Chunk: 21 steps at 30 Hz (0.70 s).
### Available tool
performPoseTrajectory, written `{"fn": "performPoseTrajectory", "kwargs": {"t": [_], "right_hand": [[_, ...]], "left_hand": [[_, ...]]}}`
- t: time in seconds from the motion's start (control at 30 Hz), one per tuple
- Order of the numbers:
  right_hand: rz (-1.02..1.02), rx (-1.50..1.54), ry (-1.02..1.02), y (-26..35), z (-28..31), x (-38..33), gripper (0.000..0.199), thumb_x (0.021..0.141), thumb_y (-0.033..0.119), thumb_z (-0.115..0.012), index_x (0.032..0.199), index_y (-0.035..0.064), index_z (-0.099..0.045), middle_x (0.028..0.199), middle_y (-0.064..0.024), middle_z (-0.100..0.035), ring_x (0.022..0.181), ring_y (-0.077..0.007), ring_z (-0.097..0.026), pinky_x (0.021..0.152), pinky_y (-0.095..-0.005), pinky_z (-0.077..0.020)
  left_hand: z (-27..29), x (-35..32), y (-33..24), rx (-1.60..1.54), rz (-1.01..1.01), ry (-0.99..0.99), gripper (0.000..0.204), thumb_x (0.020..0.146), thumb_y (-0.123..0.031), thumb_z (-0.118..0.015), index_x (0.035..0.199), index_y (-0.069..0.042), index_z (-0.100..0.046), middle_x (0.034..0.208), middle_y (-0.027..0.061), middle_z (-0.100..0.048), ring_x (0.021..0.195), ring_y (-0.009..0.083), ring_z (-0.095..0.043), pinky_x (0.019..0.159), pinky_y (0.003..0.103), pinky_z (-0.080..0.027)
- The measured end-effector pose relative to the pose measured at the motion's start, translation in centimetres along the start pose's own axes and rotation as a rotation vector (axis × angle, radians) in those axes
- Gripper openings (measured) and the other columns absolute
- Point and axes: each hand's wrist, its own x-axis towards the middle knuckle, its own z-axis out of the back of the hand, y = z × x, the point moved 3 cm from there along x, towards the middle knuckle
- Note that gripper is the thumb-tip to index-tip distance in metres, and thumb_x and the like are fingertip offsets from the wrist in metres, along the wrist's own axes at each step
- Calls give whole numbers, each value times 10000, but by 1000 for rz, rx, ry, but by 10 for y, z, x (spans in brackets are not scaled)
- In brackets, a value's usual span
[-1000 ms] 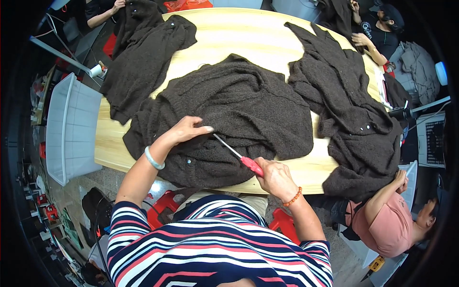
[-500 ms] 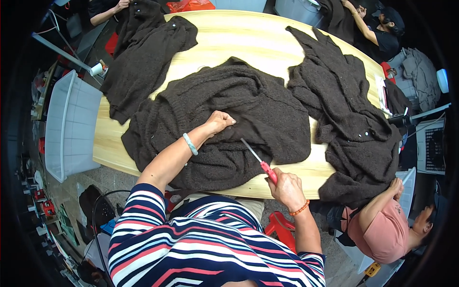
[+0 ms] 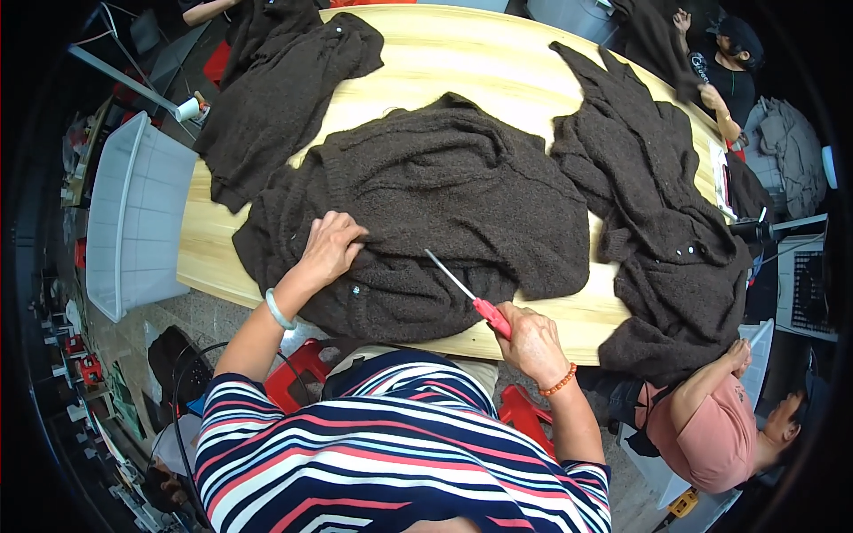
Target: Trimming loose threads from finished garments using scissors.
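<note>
A dark brown knit cardigan (image 3: 444, 191) lies bunched on the table in front of me. My left hand (image 3: 333, 247), with a pale bangle at the wrist, is on its near left part; the bent fingers gather a fold of the knit, and the fingertips are partly hidden. A small light button (image 3: 355, 290) shows just below that hand. My right hand (image 3: 533, 342) grips the red handle of a tool with a long thin metal shaft (image 3: 455, 277). The shaft points up and left over the cardigan; whether its tip touches the knit I cannot tell.
More brown knit garments lie on the wooden table (image 3: 462, 49), at left (image 3: 275, 107) and right (image 3: 657, 204). A white plastic bin (image 3: 133, 222) stands off the left edge. One person in pink (image 3: 711, 426) sits close on my right; another (image 3: 729, 80) works at the far right.
My left hand has moved left and toward me from the cardigan's middle. The tool in my right hand has shifted slightly left. The far-right person's hands have moved with a dark garment.
</note>
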Motion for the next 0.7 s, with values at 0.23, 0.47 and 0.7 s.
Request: {"fn": "performPoseTrajectory", "kwargs": {"t": [0.23, 0.47, 0.7], "right_hand": [[138, -59, 33, 45, -9, 16, 176, 810, 174, -662, 943, 72, -607, 637, -165, -625, 627, -348, -645, 605, -433, -499], [122, -97, 78, 57, -15, 19, 158, 815, 182, -656, 914, 67, -612, 622, -185, -620, 613, -351, -647, 585, -443, -504], [75, -101, 68, 49, -11, 21, 201, 771, 166, -692, 910, 56, -598, 628, -188, -615, 626, -371, -638, 596, -457, -496]], "left_hand": [[-39, -7, 24, -887, 335, 12, 120, 869, -38, -631, 960, 35, -662, 887, 16, -682, 783, 120, -623, 740, 251, -481], [-47, -18, 22, -1614, 733, -22, 164, 900, -9, -607, 1057, 28, -634, 956, 64, -679, 794, 127, -652, 744, 269, -555], [-35, -21, -3, -1723, 767, 39, 258, 917, -96, -640, 1139, 32, -610, 1058, 91, -673, 934, 166, -658, 846, 297, -544]]}}
